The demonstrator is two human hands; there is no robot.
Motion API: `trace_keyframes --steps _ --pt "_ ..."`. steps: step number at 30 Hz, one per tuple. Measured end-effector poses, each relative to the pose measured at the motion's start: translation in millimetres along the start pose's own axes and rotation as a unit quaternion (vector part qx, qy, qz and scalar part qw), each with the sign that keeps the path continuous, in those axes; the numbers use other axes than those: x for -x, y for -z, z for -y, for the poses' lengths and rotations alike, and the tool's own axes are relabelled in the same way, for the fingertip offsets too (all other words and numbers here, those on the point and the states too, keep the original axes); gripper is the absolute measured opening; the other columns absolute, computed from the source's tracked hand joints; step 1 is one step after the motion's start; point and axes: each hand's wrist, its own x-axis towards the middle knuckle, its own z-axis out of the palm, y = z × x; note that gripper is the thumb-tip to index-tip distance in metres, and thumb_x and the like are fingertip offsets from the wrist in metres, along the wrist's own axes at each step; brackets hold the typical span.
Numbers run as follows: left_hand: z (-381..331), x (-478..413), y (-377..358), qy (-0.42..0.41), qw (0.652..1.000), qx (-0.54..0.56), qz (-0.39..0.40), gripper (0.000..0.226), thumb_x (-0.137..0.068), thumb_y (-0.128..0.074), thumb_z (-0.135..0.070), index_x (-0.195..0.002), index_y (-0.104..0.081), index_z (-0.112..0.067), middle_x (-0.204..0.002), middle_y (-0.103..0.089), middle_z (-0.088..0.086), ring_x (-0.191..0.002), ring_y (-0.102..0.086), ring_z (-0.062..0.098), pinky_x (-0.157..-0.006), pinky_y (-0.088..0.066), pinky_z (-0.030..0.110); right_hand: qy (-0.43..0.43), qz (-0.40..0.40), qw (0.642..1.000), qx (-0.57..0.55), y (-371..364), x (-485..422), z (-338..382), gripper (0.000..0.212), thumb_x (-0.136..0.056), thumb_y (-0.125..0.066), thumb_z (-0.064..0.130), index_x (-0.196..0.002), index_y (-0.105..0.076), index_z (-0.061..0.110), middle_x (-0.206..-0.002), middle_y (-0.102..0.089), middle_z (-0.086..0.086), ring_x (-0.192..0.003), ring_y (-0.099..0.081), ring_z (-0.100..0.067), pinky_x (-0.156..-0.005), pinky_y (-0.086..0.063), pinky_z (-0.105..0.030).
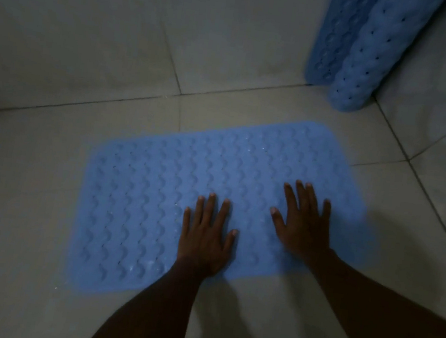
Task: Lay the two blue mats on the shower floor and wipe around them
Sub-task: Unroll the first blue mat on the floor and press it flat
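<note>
One blue mat (152, 188) with a wavy bumped surface lies flat on the tiled shower floor (29, 201). My left hand (206, 237) presses flat on its near middle, fingers straight and spread. My right hand (303, 223) lies flat on the mat's right part, fingers straight too. A second blue mat (354, 50), folded or loosely rolled, stands upright in the far right corner against the wall, apart from both hands.
Pale tiled walls (121, 30) close the floor at the back and on the right. Dark grout lines cross the floor. The light is dim. Bare floor tiles lie left of the flat mat and in front of it.
</note>
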Motion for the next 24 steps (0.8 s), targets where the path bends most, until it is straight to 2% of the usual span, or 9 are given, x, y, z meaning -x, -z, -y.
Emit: trace_keyframes --steps 2,4,5,8,10,11,13,19,24 --pt "29.1 14.8 7.2 0.024 0.999 -0.029 0.016 0.081 -0.092 0.001 -0.071 -0.162 -0.008 -0.032 -0.17 -0.001 0.007 -0.157 -0.001 0.034 -0.124 -0.004 0.057 0.009 0.004 1.0 -0.02 1.9 6.9 27.7 0.068 -0.089 -0.039 0.055 -0.143 -0.052 0.017 -0.151 -0.048 -0.012 -0.142 -0.041 -0.032 -0.109 -0.03 -0.062" --pt "39.8 12.5 17.8 0.059 0.996 -0.033 0.058 0.077 -0.093 -0.001 -0.068 -0.162 0.003 -0.035 -0.171 0.007 0.007 -0.157 0.01 0.033 -0.124 0.003 0.056 0.024 0.016 0.999 -0.026 0.8 11.4 50.3 0.066 -0.084 -0.04 0.053 -0.134 -0.06 0.015 -0.144 -0.055 -0.013 -0.136 -0.049 -0.032 -0.105 -0.036 -0.062" --pt "38.3 9.0 22.6 0.059 0.996 -0.025 0.059 0.074 -0.095 -0.006 -0.065 -0.162 0.003 -0.035 -0.171 0.006 0.008 -0.156 0.011 0.033 -0.124 0.005 0.055 0.033 0.026 0.999 -0.023 1.3 13.0 58.7 0.065 -0.082 -0.041 0.053 -0.129 -0.064 0.015 -0.14 -0.059 -0.013 -0.133 -0.053 -0.032 -0.102 -0.04 -0.061" --pt "22.6 6.3 32.5 0.012 0.998 -0.032 0.058 0.084 -0.085 0.002 -0.063 -0.161 -0.017 -0.033 -0.171 -0.006 0.008 -0.157 0.006 0.032 -0.124 0.002 0.055 0.052 0.049 0.997 -0.007 2.8 19.1 67.7 0.059 -0.077 -0.046 0.049 -0.117 -0.07 0.014 -0.13 -0.065 -0.013 -0.126 -0.058 -0.033 -0.099 -0.045 -0.058" --pt "21.4 13.3 31.6 0.02 0.996 -0.041 0.076 0.077 -0.09 -0.004 -0.061 -0.159 -0.022 -0.032 -0.171 -0.005 0.007 -0.157 0.006 0.033 -0.124 0.001 0.055 0.052 0.075 0.996 0.0 4.8 25.0 65.3 0.056 -0.079 -0.054 0.046 -0.123 -0.067 0.015 -0.137 -0.06 -0.011 -0.131 -0.052 -0.032 -0.102 -0.042 -0.053" --pt "22.7 16.7 29.7 0.025 0.995 -0.045 0.089 0.068 -0.097 -0.014 -0.058 -0.16 -0.02 -0.032 -0.171 -0.003 0.007 -0.156 0.007 0.034 -0.124 0.001 0.056 0.052 0.089 0.995 0.009 7.0 27.2 63.4 0.057 -0.08 -0.056 0.047 -0.129 -0.063 0.017 -0.143 -0.054 -0.008 -0.134 -0.048 -0.031 -0.105 -0.039 -0.051" --pt "24.9 22.5 27.0 0.027 0.994 -0.039 0.101 0.064 -0.103 -0.03 -0.052 -0.161 -0.012 -0.032 -0.171 0.004 0.006 -0.156 0.009 0.034 -0.124 0.001 0.057 0.053 0.114 0.992 0.015 10.9 30.5 60.1 0.062 -0.083 -0.053 0.049 -0.139 -0.054 0.021 -0.153 -0.043 -0.005 -0.139 -0.041 -0.028 -0.107 -0.037 -0.047" --pt "25.2 25.5 21.7 0.03 0.992 -0.024 0.119 0.071 -0.103 -0.033 -0.052 -0.162 -0.002 -0.031 -0.17 0.014 0.006 -0.156 0.009 0.035 -0.125 0.0 0.056 0.039 0.161 0.986 0.017 16.0 30.7 66.2 0.068 -0.09 -0.053 0.049 -0.149 -0.032 0.023 -0.161 -0.022 -0.001 -0.146 -0.024 -0.025 -0.109 -0.038 -0.044" --pt "15.7 16.6 35.4 0.036 0.989 -0.031 0.138 0.07 -0.102 -0.038 -0.052 -0.161 -0.012 -0.027 -0.17 0.004 0.011 -0.156 0.003 0.036 -0.124 -0.005 0.056 0.042 0.203 0.978 -0.008 29.6 20.5 62.4 0.062 -0.092 -0.054 0.045 -0.147 -0.038 0.024 -0.159 -0.025 0.001 -0.143 -0.03 -0.025 -0.11 -0.038 -0.044"
